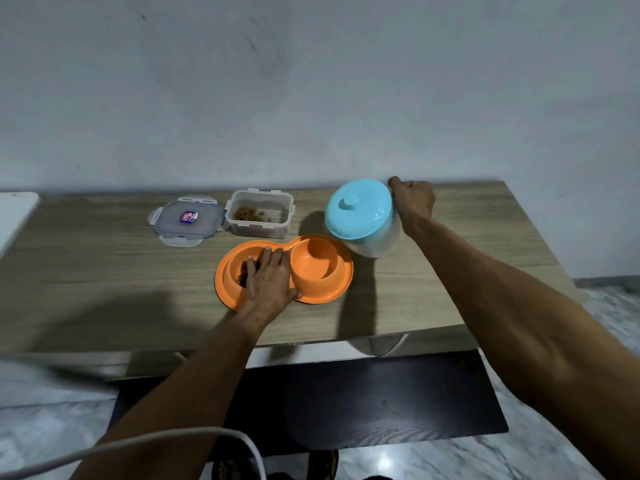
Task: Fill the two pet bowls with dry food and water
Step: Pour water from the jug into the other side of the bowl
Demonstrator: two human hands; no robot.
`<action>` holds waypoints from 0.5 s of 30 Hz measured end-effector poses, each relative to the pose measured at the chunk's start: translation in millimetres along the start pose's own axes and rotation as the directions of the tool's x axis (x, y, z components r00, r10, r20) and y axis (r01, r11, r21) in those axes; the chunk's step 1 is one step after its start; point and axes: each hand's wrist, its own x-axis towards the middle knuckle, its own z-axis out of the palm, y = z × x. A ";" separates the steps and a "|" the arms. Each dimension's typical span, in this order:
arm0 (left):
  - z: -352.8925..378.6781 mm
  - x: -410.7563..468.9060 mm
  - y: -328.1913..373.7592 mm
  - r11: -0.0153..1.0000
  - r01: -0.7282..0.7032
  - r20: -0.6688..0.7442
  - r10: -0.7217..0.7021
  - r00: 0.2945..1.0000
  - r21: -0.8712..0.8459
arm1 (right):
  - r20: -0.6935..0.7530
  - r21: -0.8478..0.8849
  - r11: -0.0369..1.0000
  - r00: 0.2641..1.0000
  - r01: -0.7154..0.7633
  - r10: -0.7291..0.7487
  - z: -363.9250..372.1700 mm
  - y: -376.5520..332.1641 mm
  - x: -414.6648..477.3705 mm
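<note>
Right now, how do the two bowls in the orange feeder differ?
The left bowl holds some brown dry food and is partly covered by the left hand resting flat on it; the right bowl looks empty, with no water visible and nothing touching it. The tilted jug, held by the right hand, is near the right bowl, not the left. Both sit in one orange tray.

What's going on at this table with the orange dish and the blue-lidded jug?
A person is filling a double pet bowl. The left hand rests flat on it, steadying it; its left well already holds some dry food, the right well looks empty. The right hand grips a jug with a blue lid, tilted toward the bowl. The open food container and its lid sit behind.
</note>
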 end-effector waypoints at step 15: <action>-3.7 1.0 0.0 1.000 0.015 -0.005 -0.015 1.000 -0.007 | 0.138 -0.352 0.844 0.915 0.404 -0.380 10.7 -38.2 -11.5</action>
